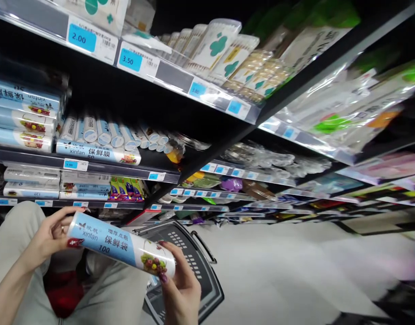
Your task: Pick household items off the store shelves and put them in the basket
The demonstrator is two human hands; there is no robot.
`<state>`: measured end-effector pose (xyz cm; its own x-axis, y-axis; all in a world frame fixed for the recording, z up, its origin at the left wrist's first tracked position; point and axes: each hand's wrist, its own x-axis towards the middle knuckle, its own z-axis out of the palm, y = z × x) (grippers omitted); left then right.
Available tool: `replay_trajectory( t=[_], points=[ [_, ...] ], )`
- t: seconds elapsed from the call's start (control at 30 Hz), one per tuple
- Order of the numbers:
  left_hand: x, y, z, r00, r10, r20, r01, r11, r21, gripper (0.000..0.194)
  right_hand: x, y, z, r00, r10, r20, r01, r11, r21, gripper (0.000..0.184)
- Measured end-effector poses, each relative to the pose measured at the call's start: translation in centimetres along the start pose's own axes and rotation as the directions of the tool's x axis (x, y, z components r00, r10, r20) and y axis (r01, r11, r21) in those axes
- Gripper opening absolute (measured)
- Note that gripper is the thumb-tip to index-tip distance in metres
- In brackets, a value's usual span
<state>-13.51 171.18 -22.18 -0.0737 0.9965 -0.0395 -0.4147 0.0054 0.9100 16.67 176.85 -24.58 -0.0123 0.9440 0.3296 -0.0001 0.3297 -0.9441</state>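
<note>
The pick-up seems done: our left hand (46, 239) and right hand (184, 282) hold the blue-and-white, plastic-wrapped cylindrical roll (121, 243) by its ends (not set down yet), near the dark-grey plastic basket (205, 291).

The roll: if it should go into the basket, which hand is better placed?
Probably the right hand: it holds the end of the roll nearer the basket. The left hand holds the opposite end, farther away.
</note>
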Motion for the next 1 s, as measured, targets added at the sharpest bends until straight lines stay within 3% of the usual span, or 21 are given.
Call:
replay_trajectory(
  t=[0.2, 0.37, 0.47, 0.53, 0.63, 0.73, 0.8, 1.0],
  points=[
    [-0.3, -0.3, -1.1, 0.965, 0.216, 0.15, -0.233, 0.967, 0.104, 0.033, -0.1, 0.2, 1.3, 0.999, 0.01, 0.047, -0.022, 0.965, 0.261, 0.055],
    [0.0, -0.5, -1.3, 0.853, 0.445, 0.272, -0.475, 0.878, 0.055, 0.024, 0.0, -0.8, 1.4, 0.985, -0.098, 0.144, 0.054, 0.957, 0.284, 0.042],
    [-0.1, -0.7, -1.8, 0.815, 0.478, 0.328, -0.51, 0.86, 0.014, 0.023, 0.0, -1.4, 1.3, 0.974, -0.172, 0.149, 0.125, 0.952, 0.279, 0.035],
    [-0.3, -0.7, -2.2, 0.818, 0.467, 0.334, -0.502, 0.864, 0.021, 0.024, 0.0, -1.5, 1.2, 0.972, -0.181, 0.147, 0.138, 0.954, 0.265, 0.033],
    [-0.6, -0.4, -2.2, 0.866, 0.413, 0.281, -0.465, 0.873, 0.147, 0.024, 0.3, -1.4, 0.9, 0.981, -0.134, 0.142, 0.105, 0.976, 0.19, 0.037],
    [-0.5, 0.0, -1.6, 0.956, 0.255, 0.148, -0.286, 0.925, 0.25, 0.041, 0.8, -1.0, 0.6, 0.991, 0.005, 0.131, -0.009, 0.999, 0.033, 0.051],
    [-0.2, 0.2, -1.0, 0.99, 0.132, 0.046, -0.139, 0.961, 0.24, 0.047, 1.1, -0.9, 0.5, 0.989, 0.079, 0.124, -0.076, 0.997, -0.029, 0.059],
    [0.8, -0.3, 0.0, 0.991, 0.01, -0.137, 0.024, 0.971, 0.239, 0.036, 2.1, -1.8, 1.6, 0.947, 0.241, 0.21, -0.258, 0.965, 0.056, 0.059]
  ],
)
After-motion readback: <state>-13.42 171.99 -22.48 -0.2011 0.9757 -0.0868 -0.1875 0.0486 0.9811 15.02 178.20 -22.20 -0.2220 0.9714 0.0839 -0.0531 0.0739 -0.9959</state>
